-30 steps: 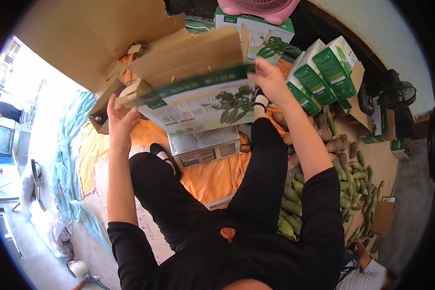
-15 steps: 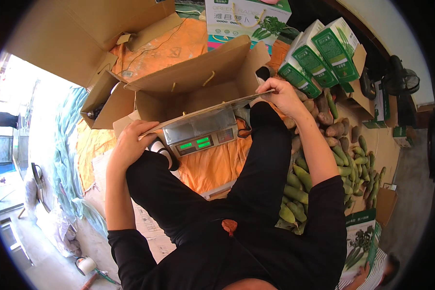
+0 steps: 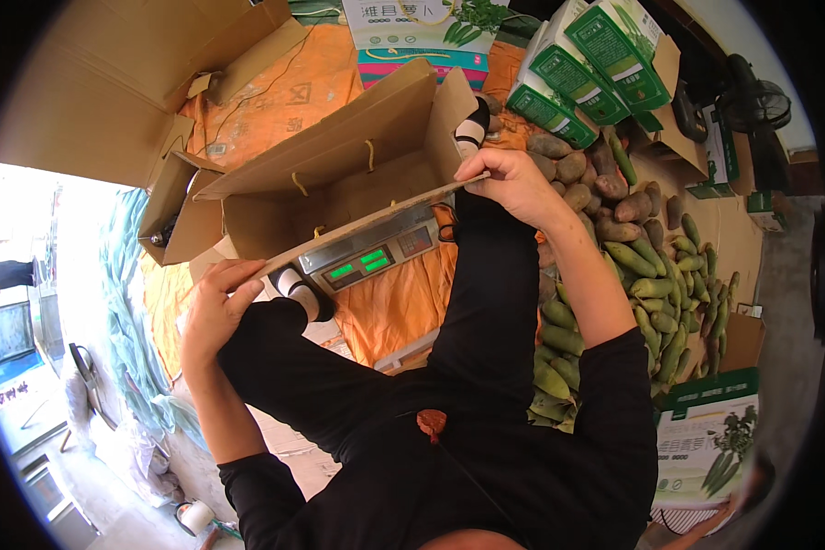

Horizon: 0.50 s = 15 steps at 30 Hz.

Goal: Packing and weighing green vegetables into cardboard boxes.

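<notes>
An open cardboard carton (image 3: 325, 197) stands in front of me, its inside bare brown board with yellow cord handles showing. My left hand (image 3: 218, 307) pinches the left end of its near top edge between thumb and fingers. At the right end of that edge, my right hand (image 3: 513, 183) grips the board the same way. Partly covered by the carton is a scale (image 3: 371, 261) with lit green digits, between my knees and the carton. Whether the carton rests on the scale, I cannot tell.
Green radishes (image 3: 660, 284) and brownish root vegetables (image 3: 605, 188) lie heaped on my right. Green-and-white boxes (image 3: 605, 64) stand beyond them. A small open carton (image 3: 179, 211) is at left. Lower right, another person's hand (image 3: 720, 522) touches a printed box (image 3: 706, 449). A fan (image 3: 752, 96) stands far right.
The carton and both hands have shifted left in view, along with the surroundings. My hands keep hold of the near edge. The printed box at lower right shows more fully.
</notes>
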Tool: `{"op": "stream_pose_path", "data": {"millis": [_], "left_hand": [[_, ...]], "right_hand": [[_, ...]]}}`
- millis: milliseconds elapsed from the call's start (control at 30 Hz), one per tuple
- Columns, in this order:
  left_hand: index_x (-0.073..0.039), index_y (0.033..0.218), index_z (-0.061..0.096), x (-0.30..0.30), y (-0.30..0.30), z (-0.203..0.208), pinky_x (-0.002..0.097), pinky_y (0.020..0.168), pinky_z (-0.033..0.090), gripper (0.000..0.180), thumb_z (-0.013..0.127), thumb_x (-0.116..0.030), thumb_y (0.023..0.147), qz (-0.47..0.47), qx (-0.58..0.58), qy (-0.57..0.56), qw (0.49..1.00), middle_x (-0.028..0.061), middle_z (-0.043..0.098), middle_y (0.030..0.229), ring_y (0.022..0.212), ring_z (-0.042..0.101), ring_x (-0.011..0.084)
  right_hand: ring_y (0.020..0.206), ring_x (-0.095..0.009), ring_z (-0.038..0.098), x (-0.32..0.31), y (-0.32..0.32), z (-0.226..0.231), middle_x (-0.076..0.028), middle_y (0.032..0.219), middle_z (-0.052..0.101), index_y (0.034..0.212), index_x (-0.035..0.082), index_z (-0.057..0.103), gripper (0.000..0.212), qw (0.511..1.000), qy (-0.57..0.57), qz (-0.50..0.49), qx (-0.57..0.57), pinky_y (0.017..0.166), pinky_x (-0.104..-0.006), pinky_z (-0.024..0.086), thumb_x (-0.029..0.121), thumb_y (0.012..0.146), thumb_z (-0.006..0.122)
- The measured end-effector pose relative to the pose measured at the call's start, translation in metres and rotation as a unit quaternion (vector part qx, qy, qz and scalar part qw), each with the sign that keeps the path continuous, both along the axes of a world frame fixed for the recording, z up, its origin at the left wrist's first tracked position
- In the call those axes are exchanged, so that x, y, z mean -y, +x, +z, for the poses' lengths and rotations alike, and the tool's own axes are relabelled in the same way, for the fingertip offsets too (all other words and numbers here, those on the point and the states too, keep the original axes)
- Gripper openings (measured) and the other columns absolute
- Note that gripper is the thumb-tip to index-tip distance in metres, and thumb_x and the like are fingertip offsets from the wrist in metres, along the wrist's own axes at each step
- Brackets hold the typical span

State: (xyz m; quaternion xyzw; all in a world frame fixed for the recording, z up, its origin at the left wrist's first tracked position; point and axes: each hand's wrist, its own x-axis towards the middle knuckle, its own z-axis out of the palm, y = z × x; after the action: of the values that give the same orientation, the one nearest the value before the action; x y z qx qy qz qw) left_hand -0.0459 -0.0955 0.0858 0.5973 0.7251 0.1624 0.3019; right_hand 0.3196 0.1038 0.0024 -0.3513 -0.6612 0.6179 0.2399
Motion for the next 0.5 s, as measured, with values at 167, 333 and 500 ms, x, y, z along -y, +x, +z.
{"op": "stream_pose_path", "data": {"millis": [167,333,500], "left_hand": [[-0.002,0.113,0.066,-0.027,-0.013,-0.014,0.0324,0.088,0.047,0.030,0.057,-0.022,0.092,0.018,0.192,-0.117,0.974,0.0115,0.067,0.107,0.098,0.062,0.0185],[-0.010,0.140,0.045,-0.055,0.009,-0.041,0.0319,0.090,0.047,0.062,0.068,-0.013,0.082,0.032,0.094,-0.137,0.986,0.0125,0.049,0.138,0.103,0.062,0.0199],[-0.014,0.151,0.022,-0.054,-0.013,-0.064,0.0411,0.095,0.046,0.102,0.078,-0.012,0.067,0.015,0.071,-0.096,0.993,0.0147,0.029,0.151,0.125,0.046,0.0335]], "right_hand": [[0.088,-0.008,0.059,0.006,0.006,0.002,-0.001,0.094,0.064,0.093,0.002,0.065,0.014,1.000,0.020,-0.020,0.006,0.080,-0.0228,0.047,-0.007,0.084,0.060],[0.086,-0.007,0.058,0.006,0.019,-0.010,0.000,0.095,0.064,0.101,0.002,0.066,0.018,0.998,0.036,-0.060,0.006,0.078,-0.0226,0.047,-0.004,0.085,0.061],[0.087,-0.013,0.062,0.009,0.066,-0.026,-0.004,0.093,0.067,0.104,0.002,0.065,0.020,0.975,0.046,-0.195,0.092,0.076,-0.0289,0.049,0.007,0.084,0.065]]}}
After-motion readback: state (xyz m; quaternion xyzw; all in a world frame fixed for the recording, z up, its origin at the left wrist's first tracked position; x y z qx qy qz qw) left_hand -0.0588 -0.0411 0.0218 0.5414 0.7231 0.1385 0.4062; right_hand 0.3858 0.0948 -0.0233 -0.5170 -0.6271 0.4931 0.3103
